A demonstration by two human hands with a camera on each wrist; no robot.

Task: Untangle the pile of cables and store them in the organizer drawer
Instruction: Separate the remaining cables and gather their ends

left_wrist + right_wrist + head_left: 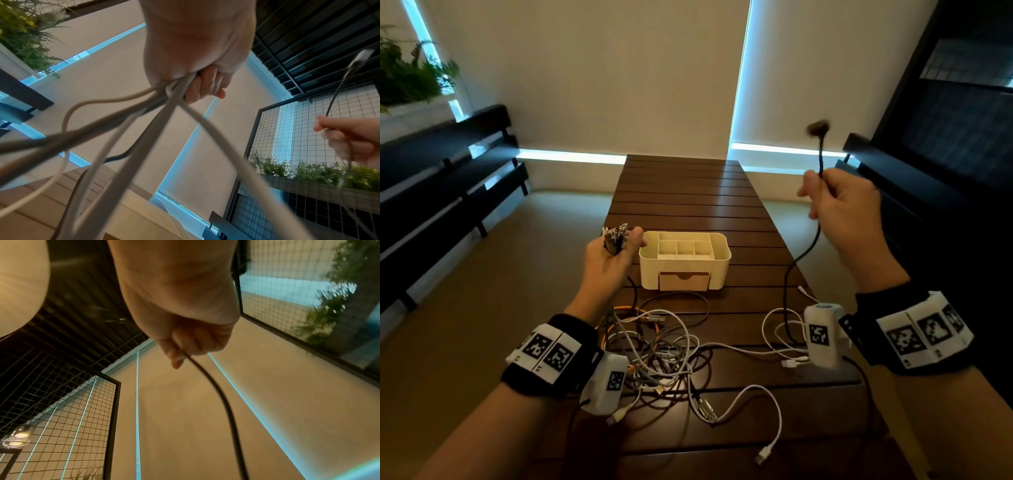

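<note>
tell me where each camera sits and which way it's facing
Head: sits above, looks forward and down at the table, organizer and cable pile; both forearms show.
Left wrist: looks up along the left hand gripping a bundle of cables.
Right wrist: looks up along the right hand holding the black cable.
Shared: the left wrist and head views both show the right hand raising that cable.

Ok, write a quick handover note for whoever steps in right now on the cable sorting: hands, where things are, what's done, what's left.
Left hand: grips a bunch of cable ends, raised beside the organizer.
Right hand: holds the black cable up, plug end above the fist; the rest trails down to the table.
Tangled pile: on the table's near end, with loose white cables to its right.
Drawer: shut. Top compartments look empty.
Done: nothing stored yet.
Left: free the black cable, separate the rest, open the drawer, store them.
</note>
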